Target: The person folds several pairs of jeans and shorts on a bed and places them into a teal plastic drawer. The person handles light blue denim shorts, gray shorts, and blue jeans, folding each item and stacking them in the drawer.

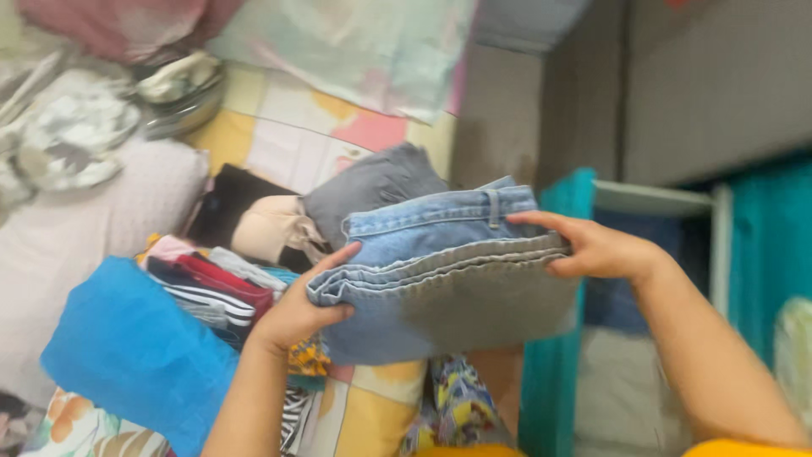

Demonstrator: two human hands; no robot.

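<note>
place: a home bedroom — pretty lived-in
bed: patterned pastel bedsheet (pixel 296 127) with a pale pillow (pixel 76 228)
laundry: heap of mixed clothes (pixel 245 245) on the bed
side: teal curtain (pixel 770 245) — grey cabinet (pixel 710 85) above

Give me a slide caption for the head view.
Both hands, left and right, hold folded blue jeans above piled clothes.

The folded jeans (pixel 448 279) are light blue denim, doubled over into a thick, roughly square bundle with the waistband and a belt loop showing along the top edge. They are held up off the bed, lying nearly flat, gripped at the left edge by the left hand (pixel 296 313) and at the right edge by the right hand (pixel 596 247).
</note>
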